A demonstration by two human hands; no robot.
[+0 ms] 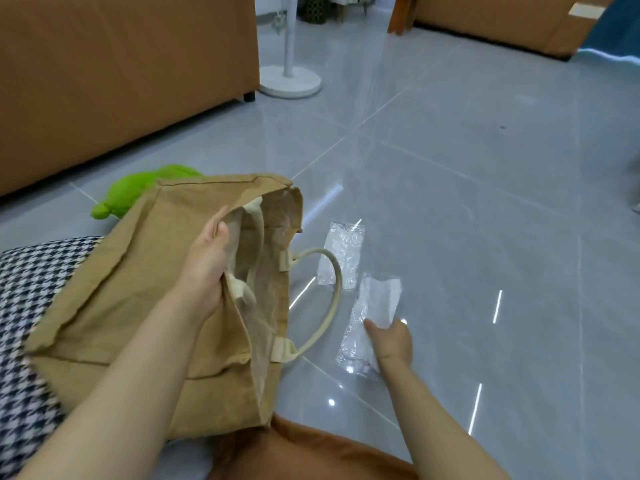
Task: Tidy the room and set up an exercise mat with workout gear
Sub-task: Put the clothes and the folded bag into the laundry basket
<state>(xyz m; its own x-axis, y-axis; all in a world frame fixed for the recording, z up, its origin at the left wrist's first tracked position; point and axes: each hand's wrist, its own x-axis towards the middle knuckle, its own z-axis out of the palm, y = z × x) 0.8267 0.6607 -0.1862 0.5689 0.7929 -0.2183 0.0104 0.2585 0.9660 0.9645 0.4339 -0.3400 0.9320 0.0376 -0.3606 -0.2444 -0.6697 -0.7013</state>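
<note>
A tan tote bag (145,292) with cream handles lies tilted on its side at lower left, its mouth facing right. My left hand (207,261) grips the near rim of the mouth and holds it apart. Two crumpled clear plastic wrappers lie on the grey tile floor: the far wrapper (341,252) sits beside the bag's loose handle, the near wrapper (372,317) lies just right of it. My right hand (393,339) rests on the near wrapper's lower part, fingers touching it; whether it is gripped is unclear.
A brown sofa (121,81) fills the upper left; a second brown sofa (495,22) stands at top right. A white fan base (291,83) stands by the sofa corner. A green plush toy (138,194) lies behind the bag. A houndstooth cushion (31,306) and a brown cushion (311,455) lie near me.
</note>
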